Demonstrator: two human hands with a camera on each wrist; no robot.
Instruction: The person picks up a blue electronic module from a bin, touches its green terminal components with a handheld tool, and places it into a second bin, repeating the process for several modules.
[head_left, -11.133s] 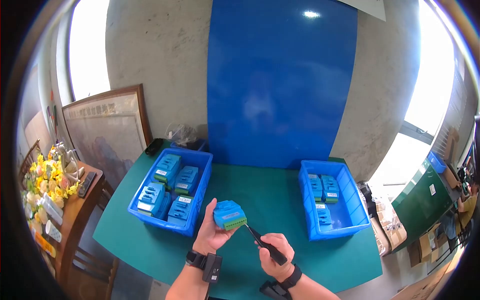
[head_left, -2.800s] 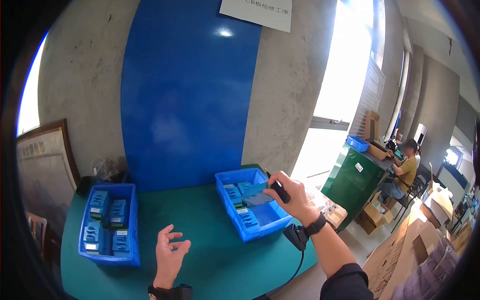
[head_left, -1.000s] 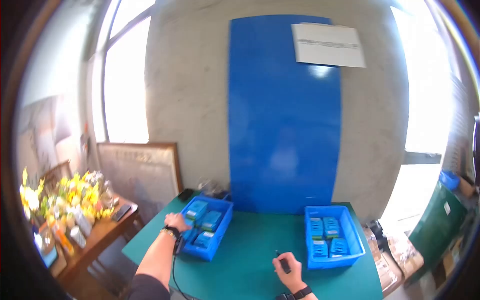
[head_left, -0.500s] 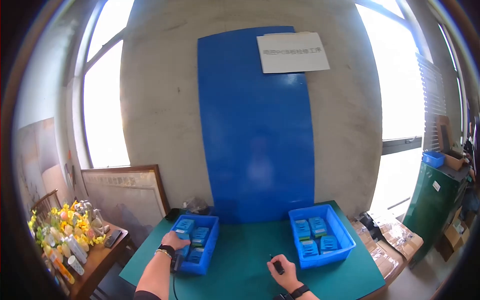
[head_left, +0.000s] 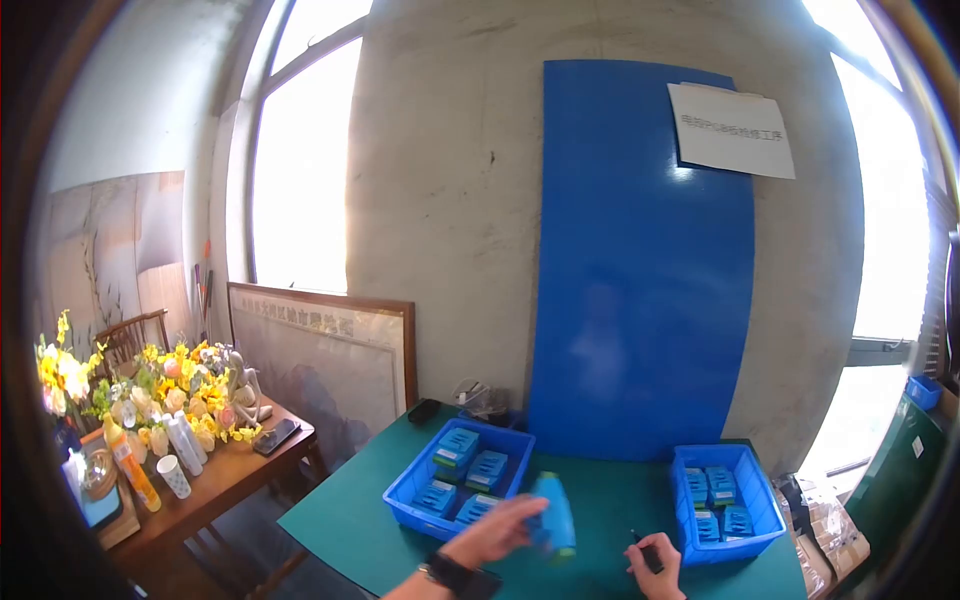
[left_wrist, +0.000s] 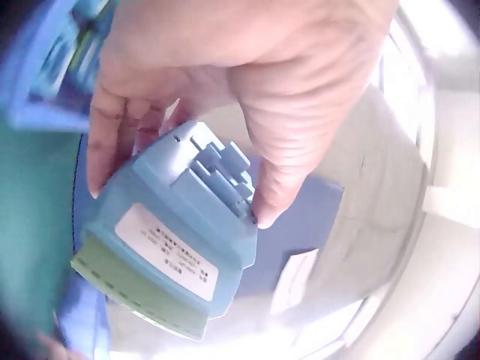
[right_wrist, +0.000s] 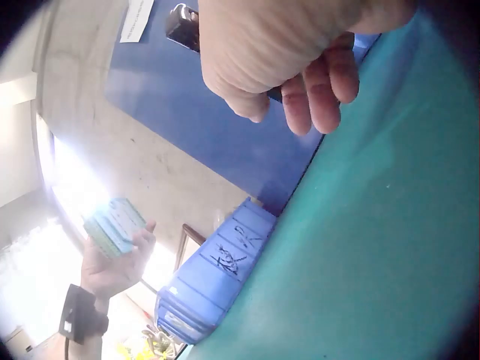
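Beside the left blue bin (head_left: 412,516), my left hand (head_left: 493,532) holds a blue plastic module (head_left: 557,520) over the table. In the left wrist view, thumb and fingers grip the module (left_wrist: 176,217) by its sides; a white label and a green terminal strip (left_wrist: 139,289) show. My right hand (head_left: 660,572) holds a black-handled screwdriver (head_left: 652,560) low over the table, left of the right blue bin (head_left: 738,552). The right wrist view shows the end of the dark handle (right_wrist: 182,28) sticking out beyond the hand; the fingers cover the rest.
Several blue modules sit in each bin. Both bins stand on the green table (head_left: 350,520). At the left, a wooden side table (head_left: 225,470) bears flowers (head_left: 190,390), bottles and a cup. A blue panel (head_left: 640,300) rises behind the table; taped cartons (head_left: 825,535) stand at the right.
My left hand has lifted a module out of the left bin and moved it right. Earlier, another module went into the right bin. The right hand keeps the screwdriver near the table.
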